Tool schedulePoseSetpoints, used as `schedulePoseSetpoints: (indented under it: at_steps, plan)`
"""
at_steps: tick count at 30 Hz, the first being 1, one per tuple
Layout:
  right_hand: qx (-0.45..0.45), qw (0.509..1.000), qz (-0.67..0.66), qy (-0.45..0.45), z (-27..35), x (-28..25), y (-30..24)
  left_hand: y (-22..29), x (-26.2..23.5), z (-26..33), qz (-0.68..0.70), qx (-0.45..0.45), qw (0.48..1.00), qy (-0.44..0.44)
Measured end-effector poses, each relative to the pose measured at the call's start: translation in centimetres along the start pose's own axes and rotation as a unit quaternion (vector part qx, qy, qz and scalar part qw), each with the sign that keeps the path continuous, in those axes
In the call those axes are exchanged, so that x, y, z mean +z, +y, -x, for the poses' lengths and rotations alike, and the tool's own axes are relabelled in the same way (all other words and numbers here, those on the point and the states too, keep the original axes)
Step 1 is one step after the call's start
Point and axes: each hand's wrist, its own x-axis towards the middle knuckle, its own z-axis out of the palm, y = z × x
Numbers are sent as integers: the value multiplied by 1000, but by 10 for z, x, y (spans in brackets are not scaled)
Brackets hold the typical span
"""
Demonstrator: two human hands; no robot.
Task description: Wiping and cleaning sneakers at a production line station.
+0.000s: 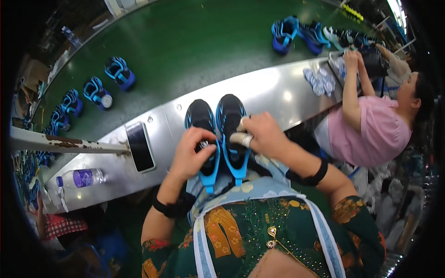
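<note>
Two black-and-blue sneakers stand side by side on the metal ledge before me, toes pointing away. My left hand (193, 152) is curled over the left sneaker (200, 114), thumb and fingers bent together at its opening. A small whitish bit shows by those fingertips; its kind is unclear. Over the right side of the right sneaker (230, 111) is my right hand (263, 135), its fingers bent in and closed, pale covers on some fingers. What its fingertips hold, if anything, is hidden. Blue heel loops of both sneakers point toward my apron.
A phone (140, 147) and a plastic bottle (82, 178) lie left on the ledge, near a white post (69, 142). More sneakers (119, 73) line the green belt (194, 46). Silvery-blue pieces (319, 82) lie right, beside a person in pink (378, 125).
</note>
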Motion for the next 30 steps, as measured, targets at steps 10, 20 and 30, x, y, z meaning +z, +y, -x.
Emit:
schedulePoseSetpoints:
  at_steps: [10, 20, 30]
  plan:
    - [-2, 999, 38, 19, 8, 5, -3, 11, 14, 5, -20, -54, 997, 45]
    - [21, 999, -27, -18, 13, 3, 4, 11, 7, 2, 54, -45, 997, 13]
    - [14, 1000, 26, -11, 14, 1, 5, 13, -2, -4, 43, 8, 998, -46]
